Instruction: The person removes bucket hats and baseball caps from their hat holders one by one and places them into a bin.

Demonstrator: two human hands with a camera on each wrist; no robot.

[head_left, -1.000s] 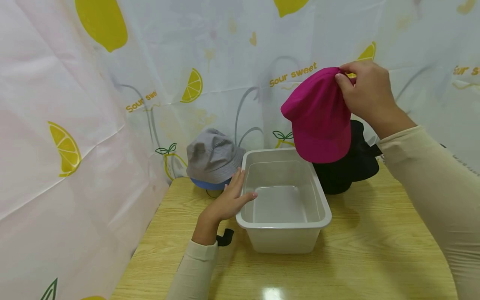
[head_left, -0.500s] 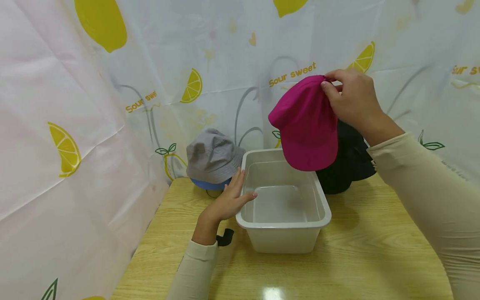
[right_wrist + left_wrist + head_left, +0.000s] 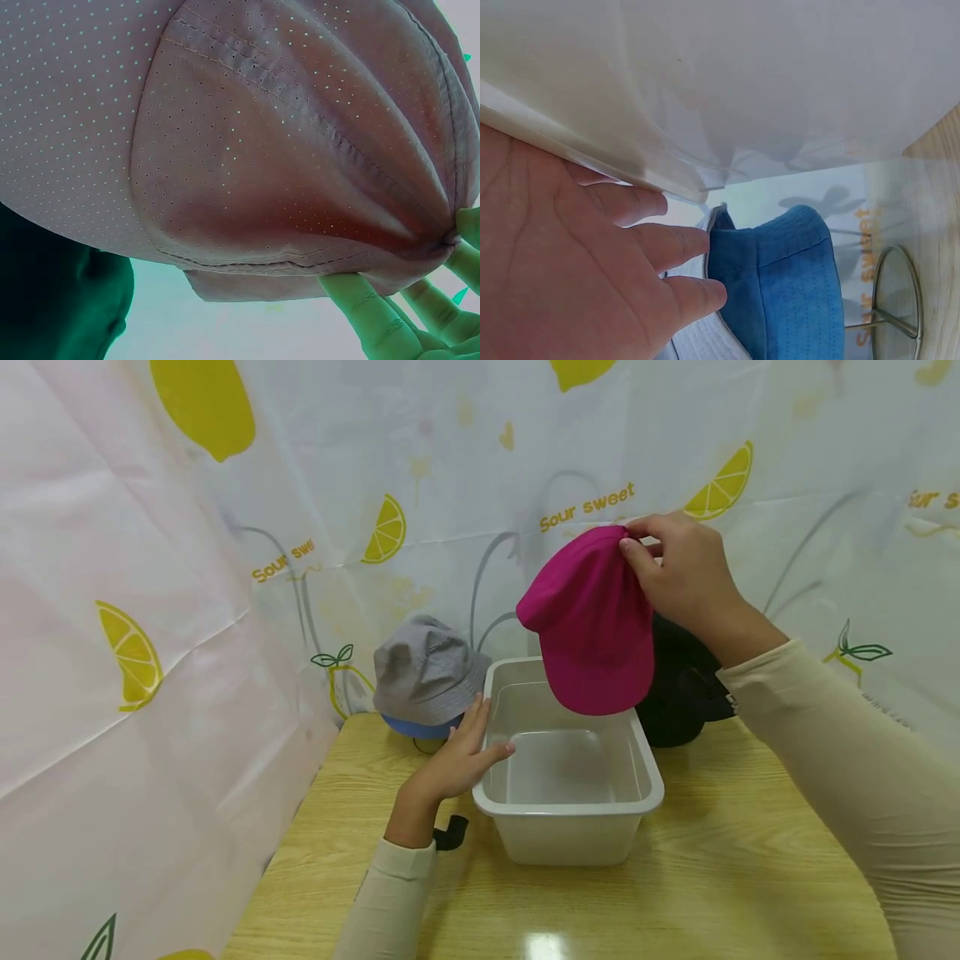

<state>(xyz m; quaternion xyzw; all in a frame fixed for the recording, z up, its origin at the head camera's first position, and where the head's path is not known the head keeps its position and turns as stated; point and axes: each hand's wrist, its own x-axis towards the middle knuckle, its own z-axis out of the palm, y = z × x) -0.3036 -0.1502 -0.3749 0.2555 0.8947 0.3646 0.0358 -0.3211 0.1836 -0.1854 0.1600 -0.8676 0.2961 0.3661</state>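
Observation:
My right hand point(image 3: 678, 577) pinches a magenta baseball cap point(image 3: 592, 618) by the top of its crown, thumb against fingers. The cap hangs brim down over the back right part of a light grey plastic bin point(image 3: 570, 839). In the right wrist view the cap's perforated fabric point(image 3: 262, 150) is gathered into folds at the fingertips. At the bin's left rim rests my left hand point(image 3: 461, 760), its fingers straight along the outside and its thumb over the edge. Just beyond those fingers are a grey bucket hat point(image 3: 427, 668) and, under it, a blue hat point(image 3: 795, 277).
Black headwear point(image 3: 675, 718) stands right of the bin, partly hidden behind the cap and right arm. A wire stand point(image 3: 896, 300) shows below the blue hat. The wooden table point(image 3: 720, 877) meets a lemon-print cloth point(image 3: 330, 485) at its back and left.
My right hand has carried the magenta cap leftward and down, from near the black headwear to over the bin. My left hand and the bin have stayed put.

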